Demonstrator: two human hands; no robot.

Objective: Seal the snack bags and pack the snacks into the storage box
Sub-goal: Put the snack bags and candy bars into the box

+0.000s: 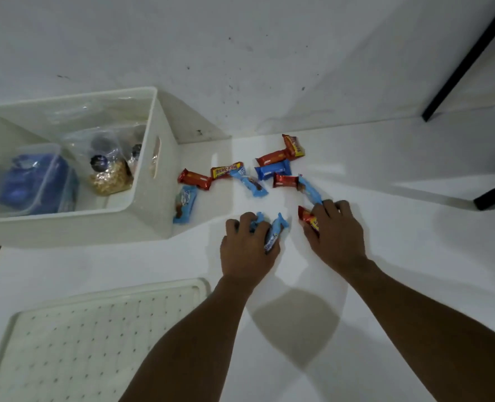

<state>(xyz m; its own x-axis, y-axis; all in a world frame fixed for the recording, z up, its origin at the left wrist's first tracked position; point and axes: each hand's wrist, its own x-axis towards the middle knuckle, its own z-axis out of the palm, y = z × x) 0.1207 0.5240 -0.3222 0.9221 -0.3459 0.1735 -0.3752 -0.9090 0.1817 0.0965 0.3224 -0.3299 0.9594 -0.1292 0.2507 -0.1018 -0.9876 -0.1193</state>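
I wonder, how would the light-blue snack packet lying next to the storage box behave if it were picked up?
The light-blue snack packet is small, so probably light. Its glossy wrapper may be slippery, and the crimped ends would likely crumple. Flat-sided, it should not roll.

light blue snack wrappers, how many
5 light blue snack wrappers: one beside the white plastic storage box, one further right, one by the right hand, two in the left hand; more may hide there.

You have a white table (385, 256) meeting a speckled white wall (269, 39). At your right a black bar (469, 56) slants; a dotted white tray (95, 343) lies near you.
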